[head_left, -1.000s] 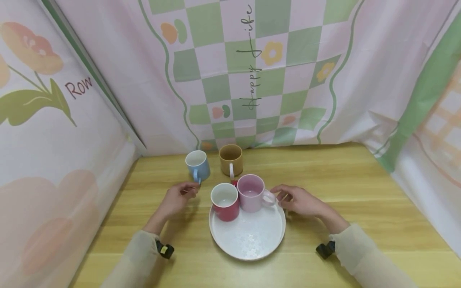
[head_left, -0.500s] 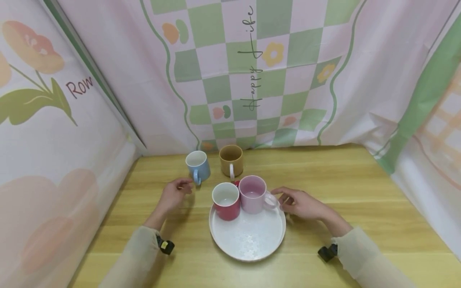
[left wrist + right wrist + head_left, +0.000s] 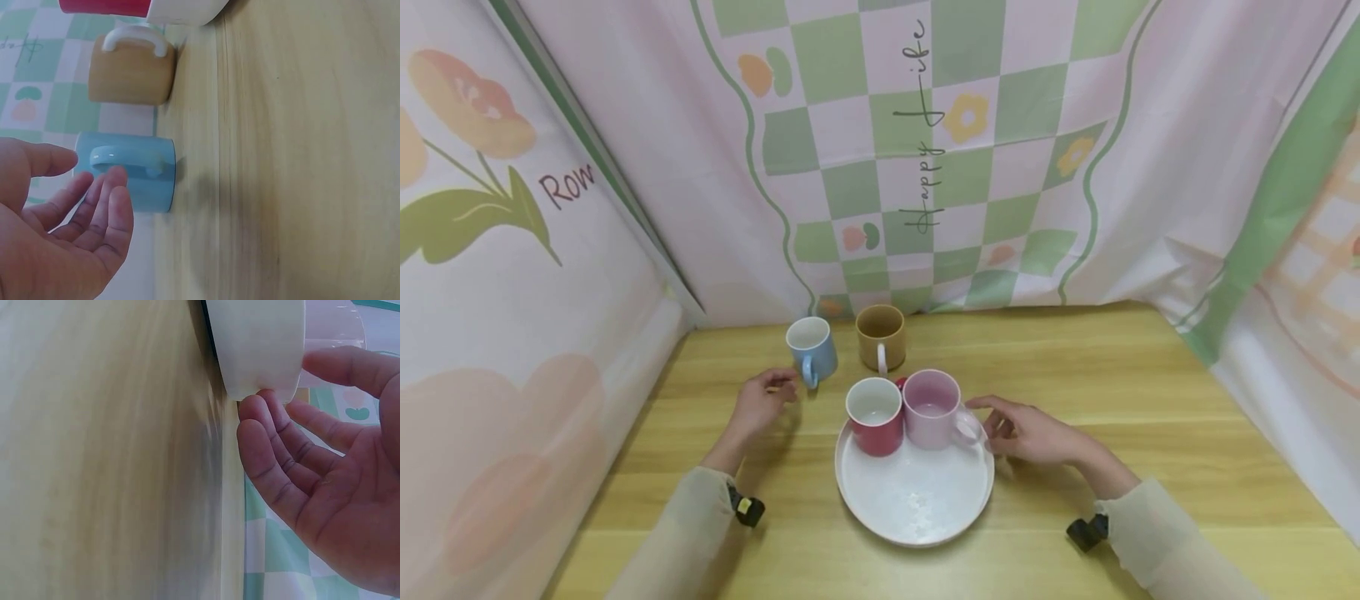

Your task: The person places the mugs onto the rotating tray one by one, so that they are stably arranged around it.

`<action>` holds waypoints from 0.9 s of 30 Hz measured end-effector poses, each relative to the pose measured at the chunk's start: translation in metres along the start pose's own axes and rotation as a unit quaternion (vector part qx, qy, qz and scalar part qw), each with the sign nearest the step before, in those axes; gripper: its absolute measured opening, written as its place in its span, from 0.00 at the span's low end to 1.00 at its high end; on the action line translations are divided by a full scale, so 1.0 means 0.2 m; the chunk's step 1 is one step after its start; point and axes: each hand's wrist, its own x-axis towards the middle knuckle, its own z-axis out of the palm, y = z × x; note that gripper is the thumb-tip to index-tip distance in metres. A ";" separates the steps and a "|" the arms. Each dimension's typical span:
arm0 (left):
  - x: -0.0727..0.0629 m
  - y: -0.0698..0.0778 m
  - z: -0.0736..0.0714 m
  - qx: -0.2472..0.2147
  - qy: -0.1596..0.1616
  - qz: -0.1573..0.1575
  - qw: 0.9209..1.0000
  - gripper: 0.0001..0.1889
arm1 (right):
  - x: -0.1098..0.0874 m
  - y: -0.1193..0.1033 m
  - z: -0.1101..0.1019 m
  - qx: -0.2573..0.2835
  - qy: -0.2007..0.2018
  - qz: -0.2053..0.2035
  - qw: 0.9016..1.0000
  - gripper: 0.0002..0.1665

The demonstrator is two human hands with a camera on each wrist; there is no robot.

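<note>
Checked green-and-white cloth (image 3: pixel 835 133) hangs along the back edge of a wood-grain desk (image 3: pixel 1112 367), with floral hangings (image 3: pixel 580 292) down the left side. On the desk sits a round white plate (image 3: pixel 917 504), near the middle between the person's two hands. At the left hand (image 3: pixel 758 410), the grip is loosely bent and holds nothing; the fingertips lie just beside the handle of a blue mug (image 3: pixel 822 358), and contact cannot be made out. At the right hand (image 3: pixel 1033 433), the grip is likewise parted, its fingers half bent around thin air, with the tips right at the plate's rim; whether they press on it is hard to tell. Close by, the handle of a pink mug (image 3: pixel 931 425) points toward that hand. This mug stands upright on the plate's far half, side by side with a red mug (image 3: pixel 878 433) with a white interior. Behind the pair, off the plate, a brown mug (image 3: pixel 868 352) with a white handle stands upright near the desk's back edge, a narrow gap from the blue one to its left. Wood grain stretches widely from the right hand to the desk's right side; toward the left edge, the strip beyond the left hand is narrower.
</note>
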 end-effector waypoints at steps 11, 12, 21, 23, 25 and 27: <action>0.03 -0.01 0.01 -0.043 -0.016 -0.005 0.999 0.20 | -0.01 0.03 0.00 -0.006 -0.018 -0.016 1.000 0.41; 0.04 -0.01 0.01 -0.047 -0.017 -0.004 0.999 0.20 | -0.01 0.03 0.00 -0.005 -0.017 -0.016 1.000 0.41; 0.07 -0.03 0.05 -0.063 -0.011 0.001 0.998 0.18 | -0.02 0.02 -0.01 0.036 -0.028 -0.008 0.999 0.43; 0.07 -0.03 0.05 -0.067 -0.008 -0.002 0.998 0.18 | -0.02 0.02 -0.01 0.047 -0.029 -0.006 0.998 0.44; 0.08 -0.03 0.06 -0.073 -0.008 -0.007 0.997 0.19 | -0.02 0.02 -0.01 0.054 -0.031 -0.007 0.998 0.46; 0.08 -0.03 0.07 -0.081 -0.009 -0.010 0.997 0.19 | -0.02 0.02 -0.01 0.056 -0.035 -0.008 0.998 0.47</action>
